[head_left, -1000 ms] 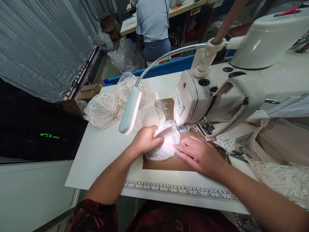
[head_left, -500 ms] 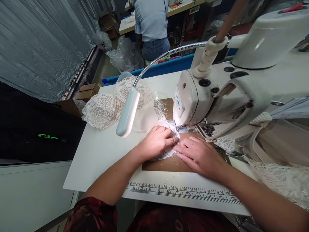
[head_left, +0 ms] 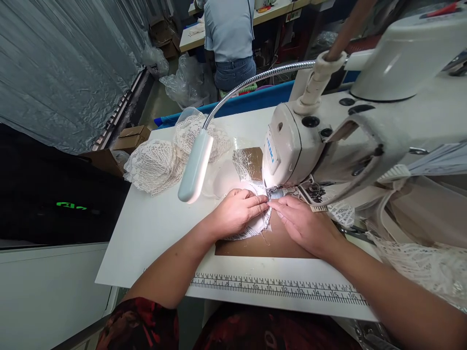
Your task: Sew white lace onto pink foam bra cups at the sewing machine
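Observation:
A white lace cup (head_left: 259,224) lies on the brown plate (head_left: 241,248), its upper edge under the needle area of a white sewing machine (head_left: 284,146). Across the top of this cup rests my left hand (head_left: 239,210), fingers pressed together and closed on the fabric, tips close to the presser foot. My right hand (head_left: 305,221) meets those fingertips from the other side, with its finger and thumb closed at the cup's right edge. Part of the fabric is hidden beneath both hands. A loose thread hangs from the cup's lower edge.
Stacked lace cups (head_left: 153,165) sit at the table's left back. A lamp (head_left: 196,165) on a bendable metal neck hangs over the left side. A printed ruler (head_left: 270,290) runs along the front edge. Pale lace fabric (head_left: 423,257) lies at right; a seated person (head_left: 231,43) is beyond.
Both hands' fingertips have shifted a little away from me, nearer to the presser foot. The right fingers have come up along the cup's edge, leaving more of its lower part in sight.

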